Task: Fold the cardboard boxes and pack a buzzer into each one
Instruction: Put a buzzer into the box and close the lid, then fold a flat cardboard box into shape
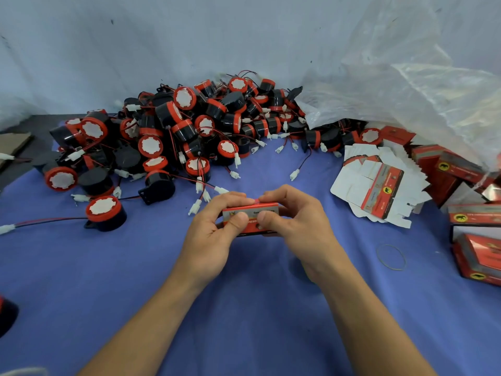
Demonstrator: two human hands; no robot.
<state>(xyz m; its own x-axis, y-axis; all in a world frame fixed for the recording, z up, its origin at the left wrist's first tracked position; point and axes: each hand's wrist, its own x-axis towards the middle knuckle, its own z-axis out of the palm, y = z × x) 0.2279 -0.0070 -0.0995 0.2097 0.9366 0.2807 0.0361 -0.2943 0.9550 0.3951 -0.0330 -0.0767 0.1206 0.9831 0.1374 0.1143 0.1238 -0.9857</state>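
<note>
A small packing workshop is indicated. The work surface is covered with a blue cloth (244,308), and a large heap of identical black-and-red buzzers (189,131), each fitted with wires and a white connector, is piled along its far side. At the right, a fanned stack of flat printed carton blanks (379,185) is laid out, and folded red boxes (471,215) are gathered at the right edge. A crumpled clear plastic sheet (406,90) is draped above them, and a pale backdrop (135,50) is hung behind.

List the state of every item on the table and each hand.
Box, folded up, gripped by both hands.
Left hand, gripping the box.
Right hand, gripping the box.
Flat box blanks, unfolded, stacked at right.
Buzzers, loose in a pile, unpacked.
Boxes at far right, folded up.
</note>
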